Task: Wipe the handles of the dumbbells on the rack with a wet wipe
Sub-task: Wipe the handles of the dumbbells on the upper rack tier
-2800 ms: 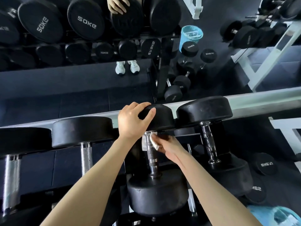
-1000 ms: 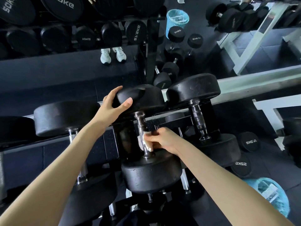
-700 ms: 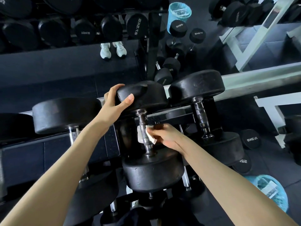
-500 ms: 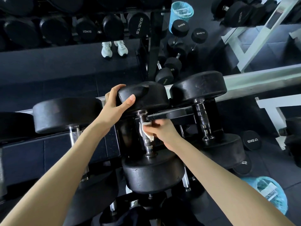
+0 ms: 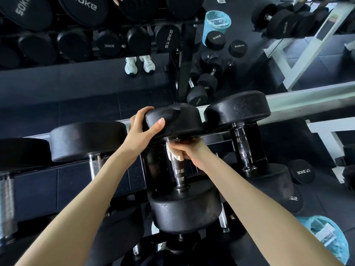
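1. On the left of the rack (image 5: 76, 181) lies a big dumbbell (image 5: 86, 141) with a shiny handle. No hand touches it.
2. Our left hand (image 5: 143, 129) grips the far head (image 5: 172, 120) of the middle dumbbell (image 5: 185, 208), with the thumb on top. We think this stops it from rolling.
3. The middle dumbbell rests on the rack and points away from us. Its handle (image 5: 177, 169) is a bumpy metal bar between two black heads.
4. The wet wipe (image 5: 172, 153) is wrapped on the top part of that handle, just under the far head.
5. Our right hand (image 5: 190, 152) is clamped round the wipe and the handle.
6. We judge the dumbbell to be very heavy and hard, so we do not lift it. The wipe is soft, thin and wet. It may snag on the bumps, so we squeeze it and slide along the bar.
7. On the right, another dumbbell (image 5: 242, 148) has no hand on it.
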`<state>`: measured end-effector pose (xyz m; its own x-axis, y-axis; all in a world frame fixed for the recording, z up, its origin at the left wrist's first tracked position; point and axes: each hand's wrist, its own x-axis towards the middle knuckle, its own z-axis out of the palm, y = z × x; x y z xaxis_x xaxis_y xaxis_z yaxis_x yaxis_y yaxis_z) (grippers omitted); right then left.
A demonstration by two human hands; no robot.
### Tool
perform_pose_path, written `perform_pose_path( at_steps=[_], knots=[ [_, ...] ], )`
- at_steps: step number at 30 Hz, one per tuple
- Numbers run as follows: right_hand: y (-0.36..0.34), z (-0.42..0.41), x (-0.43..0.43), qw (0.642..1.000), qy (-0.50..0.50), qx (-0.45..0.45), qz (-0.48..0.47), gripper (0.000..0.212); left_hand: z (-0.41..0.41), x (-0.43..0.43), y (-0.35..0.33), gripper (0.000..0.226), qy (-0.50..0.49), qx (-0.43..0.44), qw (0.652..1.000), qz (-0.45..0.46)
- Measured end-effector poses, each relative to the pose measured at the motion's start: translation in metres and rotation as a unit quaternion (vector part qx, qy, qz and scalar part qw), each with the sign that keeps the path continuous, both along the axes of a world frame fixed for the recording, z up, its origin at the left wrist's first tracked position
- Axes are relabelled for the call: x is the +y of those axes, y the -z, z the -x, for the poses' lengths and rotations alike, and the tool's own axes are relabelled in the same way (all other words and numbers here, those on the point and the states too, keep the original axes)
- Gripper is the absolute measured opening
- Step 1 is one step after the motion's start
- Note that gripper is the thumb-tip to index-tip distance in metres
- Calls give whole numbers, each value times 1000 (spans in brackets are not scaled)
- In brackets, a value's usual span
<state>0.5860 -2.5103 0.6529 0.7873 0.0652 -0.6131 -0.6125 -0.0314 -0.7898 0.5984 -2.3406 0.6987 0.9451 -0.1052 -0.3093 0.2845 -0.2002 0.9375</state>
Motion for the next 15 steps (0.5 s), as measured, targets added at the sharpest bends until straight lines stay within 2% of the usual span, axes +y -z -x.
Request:
perform_pose_path(
  at_steps=[3, 5, 10, 15],
  knots=[
    [-6, 2, -4, 998, -38, 12, -54, 23, 0, 0, 2, 47, -11, 1, 1000, 3],
    [-5, 8, -2, 997, -48, -24, -48, 31, 0, 0, 2, 47, -15, 1, 1000, 0],
    [-6, 26, 10, 987, -28, -86, 133, 26, -1, 0, -2, 47, -18, 18, 1000, 2],
    [-11, 45, 8, 926, -152, -119, 325, 31, 1, -1, -4, 49, -20, 27, 999, -4]
  ],
)
